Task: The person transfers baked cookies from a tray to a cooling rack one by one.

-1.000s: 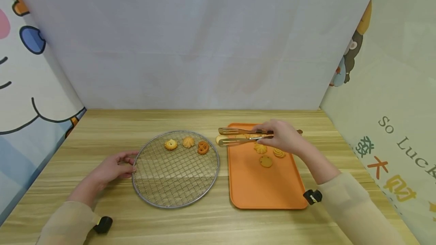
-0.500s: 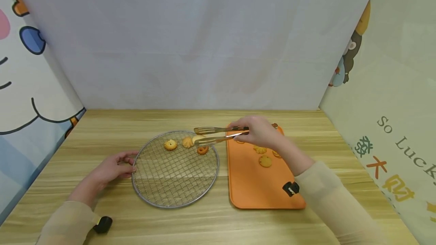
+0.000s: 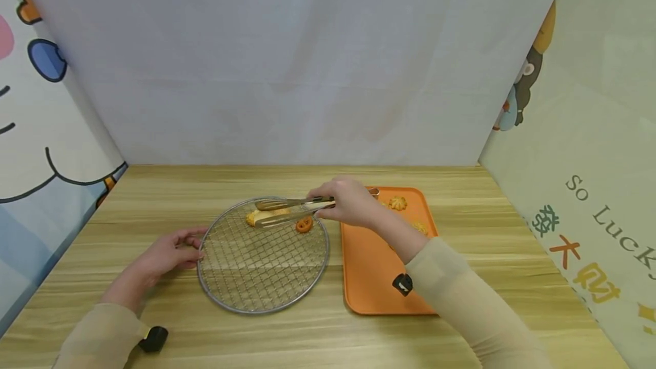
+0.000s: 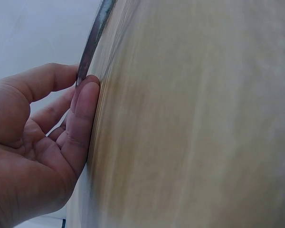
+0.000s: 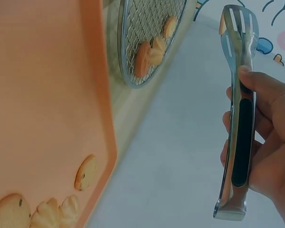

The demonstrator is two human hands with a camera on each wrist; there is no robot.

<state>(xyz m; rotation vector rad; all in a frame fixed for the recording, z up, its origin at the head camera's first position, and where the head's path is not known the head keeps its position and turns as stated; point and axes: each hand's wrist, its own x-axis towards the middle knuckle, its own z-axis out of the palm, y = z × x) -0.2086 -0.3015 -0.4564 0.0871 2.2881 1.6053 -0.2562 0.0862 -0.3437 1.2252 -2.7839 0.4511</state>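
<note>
My left hand (image 3: 166, 256) pinches the left rim of a round wire rack (image 3: 261, 272); the left wrist view shows the metal rim (image 4: 91, 50) between thumb and fingers. My right hand (image 3: 347, 201) grips metal tongs (image 3: 279, 221) with dark handle pads, above the rack's upper part. A pale round cookie (image 5: 222, 23) shows at the tong tips in the right wrist view. Below the tongs, a pretzel cookie (image 3: 304, 224) lies on the rack. The other rack cookies are partly covered by the tongs in the head view; a fluted cookie (image 5: 157, 51) shows in the right wrist view.
To the right of the rack lies an orange tray (image 3: 369, 278) with several cookies, among them a flower-shaped cookie (image 3: 397, 203). My right forearm crosses over the tray. Behind the wooden table (image 3: 169, 181) hangs a pale cloth (image 3: 307, 73); printed panels stand on both sides.
My right hand has carried the tongs and the pale cookie leftward, from over the tray to over the rack's upper part. My left hand has stayed at the rim.
</note>
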